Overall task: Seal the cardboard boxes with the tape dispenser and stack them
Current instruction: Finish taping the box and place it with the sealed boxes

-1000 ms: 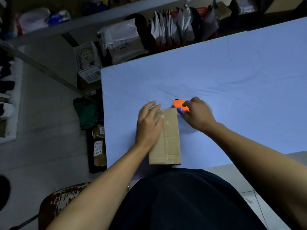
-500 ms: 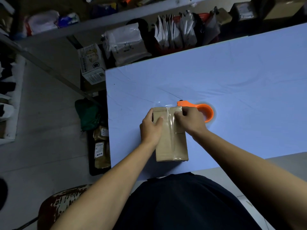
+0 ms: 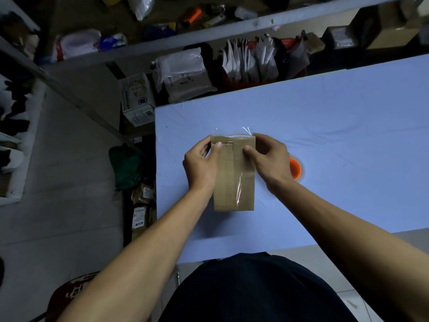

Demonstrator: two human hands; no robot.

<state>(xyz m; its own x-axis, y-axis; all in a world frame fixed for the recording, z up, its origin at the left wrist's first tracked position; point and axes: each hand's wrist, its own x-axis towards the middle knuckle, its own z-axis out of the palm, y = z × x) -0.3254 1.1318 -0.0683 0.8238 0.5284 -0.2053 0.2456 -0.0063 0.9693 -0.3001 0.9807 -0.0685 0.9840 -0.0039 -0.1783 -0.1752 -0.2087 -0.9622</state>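
Observation:
A small brown cardboard box (image 3: 234, 182) is held over the blue table (image 3: 325, 126), a strip of clear tape running down its top seam. A loose tape end sticks out past its far edge. My left hand (image 3: 202, 163) grips the box's far left corner, thumb on top. My right hand (image 3: 270, 156) grips the far right corner, thumb pressing beside the tape. The orange tape dispenser (image 3: 295, 168) lies on the table just right of my right hand, mostly hidden behind it.
Shelves with parcels and white mailer bags (image 3: 185, 73) line the far side of the table. A printed carton (image 3: 137, 98) and a green bag (image 3: 126, 168) sit on the floor left of the table. A worn stool (image 3: 69, 296) stands at lower left.
My right hand let go of the dispenser, which now lies on the table, and moved onto the box. Both hands now grip the box's far corners, and the box has come up toward me.

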